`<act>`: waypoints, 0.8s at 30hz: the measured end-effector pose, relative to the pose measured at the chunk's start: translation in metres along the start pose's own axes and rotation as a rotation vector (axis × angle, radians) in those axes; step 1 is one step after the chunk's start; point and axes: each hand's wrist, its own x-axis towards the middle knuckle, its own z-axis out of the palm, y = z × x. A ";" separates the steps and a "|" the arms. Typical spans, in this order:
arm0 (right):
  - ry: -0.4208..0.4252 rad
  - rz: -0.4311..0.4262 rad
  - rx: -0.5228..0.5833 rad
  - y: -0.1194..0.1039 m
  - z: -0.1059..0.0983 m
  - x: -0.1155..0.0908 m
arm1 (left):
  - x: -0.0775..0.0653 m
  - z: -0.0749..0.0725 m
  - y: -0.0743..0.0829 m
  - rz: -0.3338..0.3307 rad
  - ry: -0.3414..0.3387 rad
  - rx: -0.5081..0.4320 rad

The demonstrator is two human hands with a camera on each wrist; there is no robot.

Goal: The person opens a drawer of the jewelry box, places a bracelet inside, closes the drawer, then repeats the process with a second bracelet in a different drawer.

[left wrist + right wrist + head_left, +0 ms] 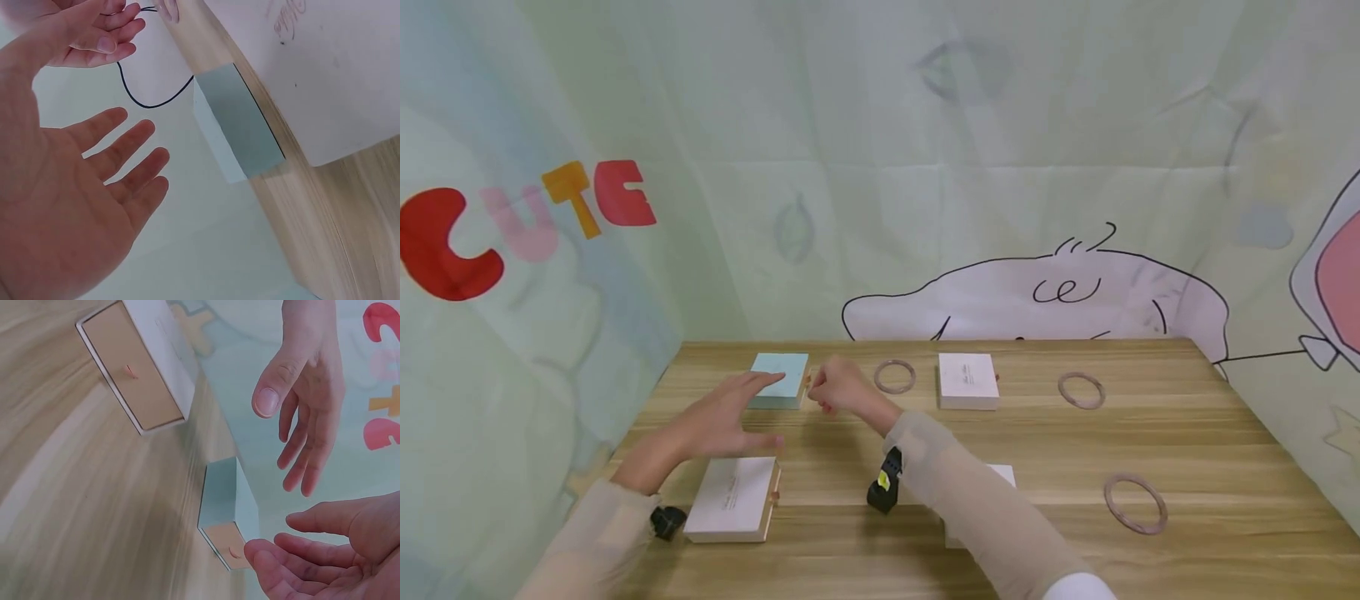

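Observation:
A light-blue box [790, 365] stands at the back left of the wooden table. In the right wrist view, its tan drawer front carries a small pull tab [235, 552]. My right hand [847, 386] is just right of that tab, fingers partly bent with nothing between them; the right wrist view leaves contact with the drawer unclear. My left hand [718, 421] hovers between the light-blue box and a nearer white box [730, 504], thumb spread from the fingers, holding nothing. Script lettering and a side pull tab mark the white box.
Another white box [967, 379] stands at the back middle. My right sleeve partly hides a further white box [1002, 474]. Pinkish rings lie behind my right hand [895, 391], at the back right [1082, 406] and front right [1107, 496]. A printed curtain [880, 208] rises behind the table.

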 end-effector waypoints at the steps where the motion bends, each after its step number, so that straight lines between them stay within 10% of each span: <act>1: 0.006 0.004 -0.003 0.000 -0.001 0.001 | 0.001 -0.001 0.000 -0.008 -0.002 0.001; 24: 0.015 0.060 -0.025 0.001 -0.014 0.020 | 0.037 -0.013 -0.010 -0.011 -0.029 -0.017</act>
